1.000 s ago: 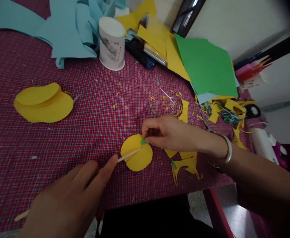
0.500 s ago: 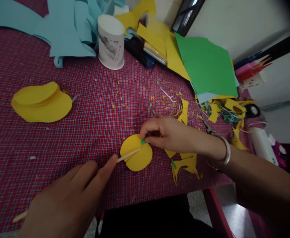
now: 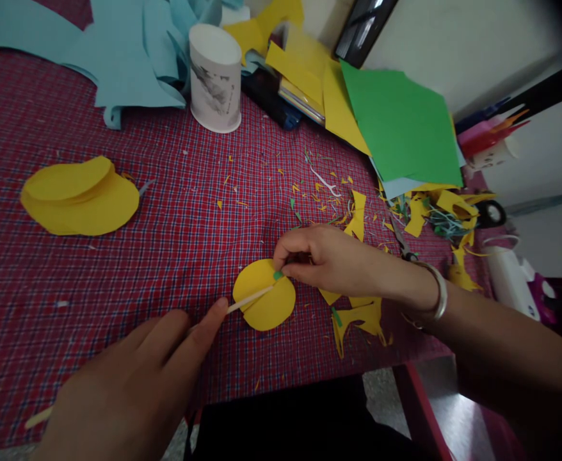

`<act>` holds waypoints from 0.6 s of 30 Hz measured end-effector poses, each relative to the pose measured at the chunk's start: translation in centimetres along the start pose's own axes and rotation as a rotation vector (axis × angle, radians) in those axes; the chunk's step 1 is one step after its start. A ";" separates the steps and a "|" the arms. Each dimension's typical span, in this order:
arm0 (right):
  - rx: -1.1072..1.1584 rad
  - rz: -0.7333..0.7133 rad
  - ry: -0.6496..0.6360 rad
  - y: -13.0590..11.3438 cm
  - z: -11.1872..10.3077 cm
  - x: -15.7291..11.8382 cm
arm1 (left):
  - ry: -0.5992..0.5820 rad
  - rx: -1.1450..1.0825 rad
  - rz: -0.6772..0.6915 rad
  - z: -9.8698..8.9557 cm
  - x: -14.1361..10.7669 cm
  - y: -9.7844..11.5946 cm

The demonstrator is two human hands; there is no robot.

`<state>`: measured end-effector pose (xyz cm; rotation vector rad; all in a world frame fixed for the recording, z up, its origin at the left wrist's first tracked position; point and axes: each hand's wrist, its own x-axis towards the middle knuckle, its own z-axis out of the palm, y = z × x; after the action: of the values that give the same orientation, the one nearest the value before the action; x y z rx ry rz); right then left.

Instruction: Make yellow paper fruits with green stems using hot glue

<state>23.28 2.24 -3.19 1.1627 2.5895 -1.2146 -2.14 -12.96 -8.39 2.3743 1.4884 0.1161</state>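
My left hand (image 3: 132,378) grips a thin wooden stick (image 3: 249,299), its index finger stretched along it. The stick's front end rests over a yellow paper circle (image 3: 271,310) with a crease or slit across its middle; its other end pokes out behind the hand. At the circle's upper right edge, my right hand (image 3: 305,253) pinches a small green paper piece (image 3: 278,275) between thumb and finger, close to the stick's tip. More yellow paper circles (image 3: 79,198) lie stacked on the cloth at the left, the top one partly folded.
A white paper cup (image 3: 216,83) stands at the back beside light blue sheets (image 3: 122,57). Green paper (image 3: 401,121) lies on yellow sheets at the right. Scissors (image 3: 402,243) and yellow scraps (image 3: 358,320) surround my right forearm. The checked tablecloth (image 3: 175,205) ends near my lap.
Almost nothing differs. Both hands hold the same pose over the yellow circle, and the view has shifted very slightly.
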 end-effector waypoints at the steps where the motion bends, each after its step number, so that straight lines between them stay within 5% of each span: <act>1: 0.000 -0.004 0.002 0.0 0.0 0.0 | 0.001 0.008 0.002 0.0 0.0 0.0; 18: 0.011 -0.073 0.002 -0.2 -0.3 -0.1 | 0.002 -0.024 -0.011 0.4 -0.2 -0.1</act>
<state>23.32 2.33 -2.81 1.0809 2.6521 -1.2427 -2.23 -13.15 -8.79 2.3474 1.4923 0.1327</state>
